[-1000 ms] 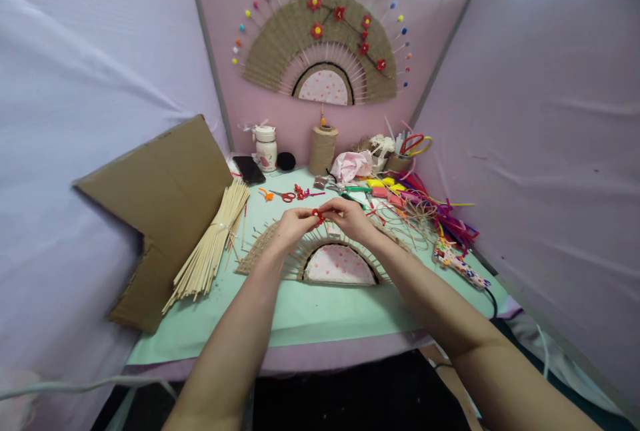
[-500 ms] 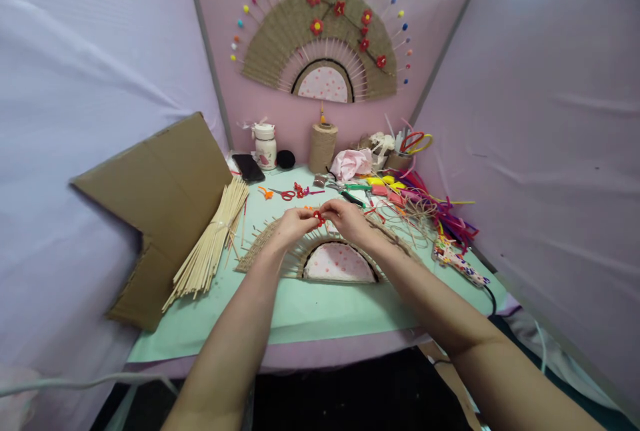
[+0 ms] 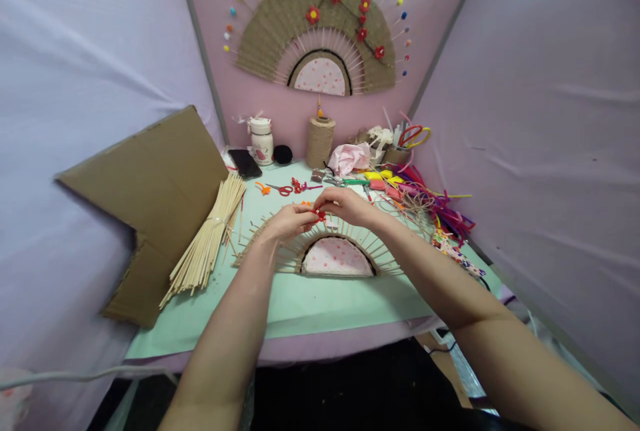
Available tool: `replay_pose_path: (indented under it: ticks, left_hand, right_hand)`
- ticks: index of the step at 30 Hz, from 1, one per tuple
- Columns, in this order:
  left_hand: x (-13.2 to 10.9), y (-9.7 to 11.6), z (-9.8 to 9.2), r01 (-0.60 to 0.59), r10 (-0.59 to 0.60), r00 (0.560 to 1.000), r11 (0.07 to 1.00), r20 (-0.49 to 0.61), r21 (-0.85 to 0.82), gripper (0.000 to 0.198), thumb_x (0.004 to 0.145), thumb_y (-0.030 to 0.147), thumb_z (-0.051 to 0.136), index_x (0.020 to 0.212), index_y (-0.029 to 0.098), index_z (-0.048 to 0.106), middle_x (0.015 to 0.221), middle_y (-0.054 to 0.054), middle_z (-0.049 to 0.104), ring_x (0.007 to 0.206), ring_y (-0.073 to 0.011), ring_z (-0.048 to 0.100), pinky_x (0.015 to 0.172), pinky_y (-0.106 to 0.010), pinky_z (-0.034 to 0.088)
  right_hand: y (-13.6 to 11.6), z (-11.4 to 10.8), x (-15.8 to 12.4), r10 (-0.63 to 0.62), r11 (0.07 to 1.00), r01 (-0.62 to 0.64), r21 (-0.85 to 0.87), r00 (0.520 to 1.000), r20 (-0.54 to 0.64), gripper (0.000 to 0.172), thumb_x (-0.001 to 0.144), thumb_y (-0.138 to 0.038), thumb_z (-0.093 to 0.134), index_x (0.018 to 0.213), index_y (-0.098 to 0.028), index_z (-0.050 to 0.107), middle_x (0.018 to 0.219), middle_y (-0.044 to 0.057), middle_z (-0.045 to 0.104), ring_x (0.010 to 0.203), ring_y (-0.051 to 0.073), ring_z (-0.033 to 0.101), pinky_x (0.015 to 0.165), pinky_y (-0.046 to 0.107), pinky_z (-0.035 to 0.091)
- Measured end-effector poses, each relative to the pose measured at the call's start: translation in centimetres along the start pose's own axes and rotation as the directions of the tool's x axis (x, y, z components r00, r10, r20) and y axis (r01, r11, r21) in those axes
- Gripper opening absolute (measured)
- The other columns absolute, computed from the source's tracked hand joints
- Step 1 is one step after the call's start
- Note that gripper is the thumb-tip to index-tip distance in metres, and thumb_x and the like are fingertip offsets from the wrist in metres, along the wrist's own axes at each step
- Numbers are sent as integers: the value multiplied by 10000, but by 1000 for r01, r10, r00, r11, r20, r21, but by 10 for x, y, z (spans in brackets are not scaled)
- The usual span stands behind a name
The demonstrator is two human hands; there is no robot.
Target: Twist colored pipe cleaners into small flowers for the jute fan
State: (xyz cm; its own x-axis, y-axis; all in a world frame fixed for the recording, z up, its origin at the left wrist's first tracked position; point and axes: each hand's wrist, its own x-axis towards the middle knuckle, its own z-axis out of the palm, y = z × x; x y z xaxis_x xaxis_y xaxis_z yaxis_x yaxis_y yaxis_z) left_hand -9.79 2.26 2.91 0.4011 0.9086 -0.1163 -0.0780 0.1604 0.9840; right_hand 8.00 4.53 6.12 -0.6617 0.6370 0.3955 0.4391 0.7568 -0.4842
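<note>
Above the table's middle, my left hand (image 3: 294, 221) pinches a small red flower (image 3: 321, 216) from the left. Fingers of my right hand (image 3: 345, 204) close on the same flower from above and the right. Below both hands lies a half-round fan of thin sticks and woven twine, with a pink dotted half-circle (image 3: 337, 257) at its centre. My forearms cover parts of the fan's sides. A finished fan (image 3: 285, 24) with red flowers and coloured balls hangs on the pink wall.
Left stand a bundle of sticks (image 3: 207, 237) and bent cardboard (image 3: 155, 184). At the back are a phone (image 3: 245, 163), white bottle (image 3: 261, 142), twine spool (image 3: 320, 143) and red scissors (image 3: 285, 190). Pipe cleaners (image 3: 440, 207) and a patterned glue gun (image 3: 457, 254) lie right.
The camera view has shifted slightly. My right hand's fingers have come over the red flower, closer to my left fingertips. Both hands still hold it.
</note>
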Motion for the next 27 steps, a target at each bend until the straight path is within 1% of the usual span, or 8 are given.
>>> replay_pose_path:
  ticks: [3,5,9,13,16,20,24,27]
  left_hand:
    - [-1,3,2,11,-19,998,994,-64,-112,182,538,222,728,681,129,666,630,-4,589,553,-64,456,576,-234,355]
    - [0,2,2,-3,-10,996,991,-94,-131,181,537,212,736,677,125,661,635,-5,594,552,-60,461,570,-230,356]
    - [3,-2,1,-23,5,993,988,-114,-154,207,553,207,760,713,120,661,673,-10,613,585,-61,507,576,-212,384]
    - [4,-5,3,18,-49,990,975,-134,-222,266,581,209,790,790,127,648,758,-32,655,692,-102,608,703,-256,474]
    - [5,-6,5,10,-54,986,963,-157,-270,289,581,190,803,796,123,622,736,-46,669,714,-137,648,768,-309,503]
    - [7,-8,5,-54,7,980,972,-197,-230,302,532,215,829,731,113,626,676,-33,659,657,-128,639,751,-313,517]
    - [8,-8,3,-61,39,985,990,-165,-130,343,481,294,840,702,103,659,667,-40,659,628,-124,615,717,-312,510]
    - [8,-8,3,-51,42,988,997,-149,-63,347,474,318,832,690,104,666,650,-40,651,599,-119,594,695,-317,499]
  right_hand:
    - [-2,-2,-2,33,999,-33,30,999,-11,137,802,-139,558,831,-183,684,823,27,690,780,143,614,735,257,462]
    - [-1,-1,-5,63,997,-61,53,998,-27,131,797,-144,565,833,-179,685,829,30,695,788,145,620,742,260,468]
    - [1,5,-8,119,991,-112,75,988,-100,125,786,-146,578,842,-175,686,831,35,695,782,145,623,739,263,474]
    - [4,12,-9,128,991,-120,59,978,-163,126,778,-123,583,824,-179,687,827,35,690,761,138,612,737,262,467]
    - [5,15,-10,142,989,-135,53,973,-181,120,777,-122,584,827,-174,680,820,35,683,752,138,604,735,267,461]
    - [6,16,-11,187,982,-180,55,969,-162,122,787,-129,563,836,-170,668,795,25,672,726,136,592,714,267,456]
    - [8,18,-13,217,976,-216,27,964,-155,133,788,-125,552,823,-183,666,801,16,673,747,139,590,730,271,448]
    - [11,21,-16,223,973,-229,-13,960,-168,126,786,-133,560,820,-189,668,820,22,677,783,151,591,751,284,444]
